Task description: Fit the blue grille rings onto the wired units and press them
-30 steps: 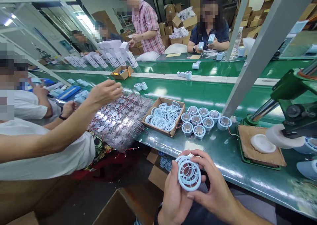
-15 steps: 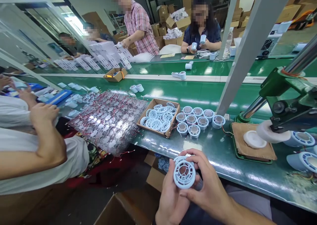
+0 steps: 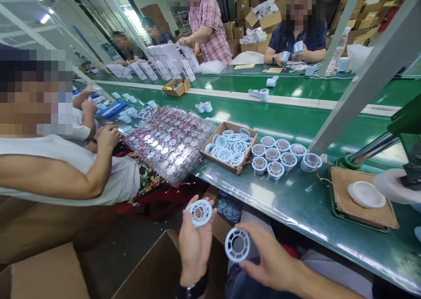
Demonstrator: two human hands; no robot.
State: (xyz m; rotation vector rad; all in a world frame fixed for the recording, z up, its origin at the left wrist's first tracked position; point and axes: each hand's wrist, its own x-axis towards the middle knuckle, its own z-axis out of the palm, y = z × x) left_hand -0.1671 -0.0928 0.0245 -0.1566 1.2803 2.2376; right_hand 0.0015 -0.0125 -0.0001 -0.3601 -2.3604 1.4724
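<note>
In my left hand (image 3: 196, 242), palm up, lies a light-blue plastic ring (image 3: 200, 213) with spokes, held between thumb and fingers; more than one ring may be stacked there. My right hand (image 3: 271, 259) grips a light-blue round fan housing (image 3: 237, 245) by its side, its slotted face with a grey centre turned toward me. The two hands are apart, below the table edge. Closest on the table are a cardboard tray (image 3: 237, 169) full of similar rings and a cluster of round blue housings (image 3: 272, 155).
A press with a white round pad (image 3: 365, 194) stands at the right. Slanting across the right is a grey post (image 3: 357, 75). Wired round parts under clear plastic (image 3: 171, 141) lie left of the tray. A co-worker (image 3: 49, 167) sits at the left; an open carton (image 3: 148, 268) stands below.
My hands have separated: the left moved left with a ring, the right keeps the housing. The view has turned left, bringing the near co-worker's head into sight.
</note>
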